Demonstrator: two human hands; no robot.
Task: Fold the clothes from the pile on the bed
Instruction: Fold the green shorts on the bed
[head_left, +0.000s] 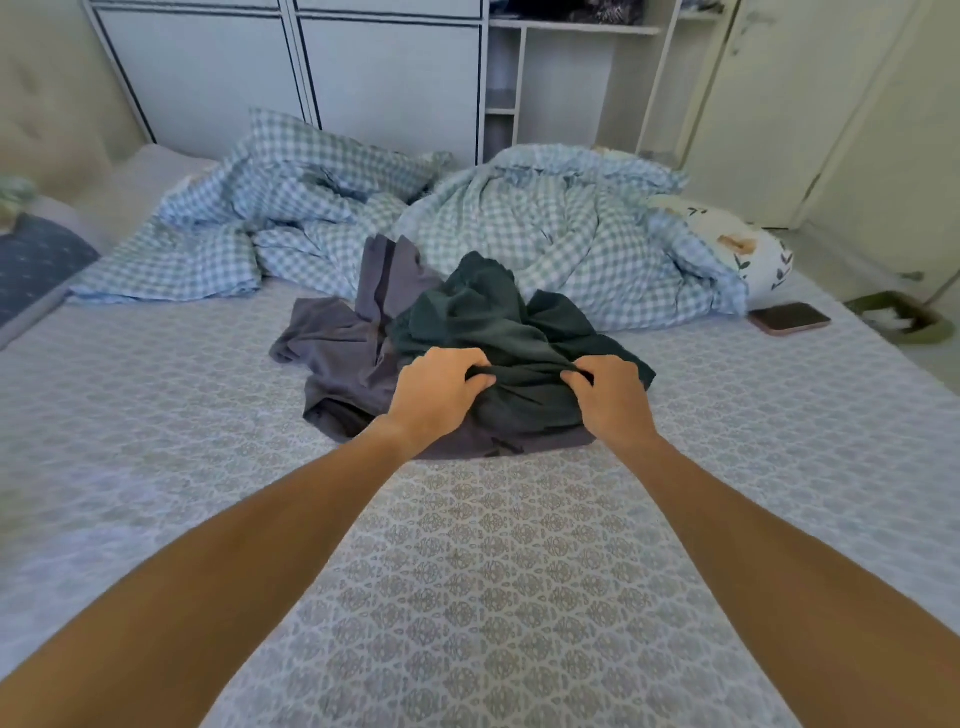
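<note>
Wide patterned bed (467, 571) fills the view, a rumpled checked duvet (519, 228) heaped across its far side. Mid-bed sits the clothes pile: a grey garment (343, 364) underneath, a dark green garment (498, 322) bunched on top. Both arms reach in, left hand (436, 395) and right hand (613, 400) each clenched on the green fabric's near edge. A phone (789, 318) lies right.

We look forward and down from head height over a bed (467, 571). Our one wide view sits near its close edge.
</note>
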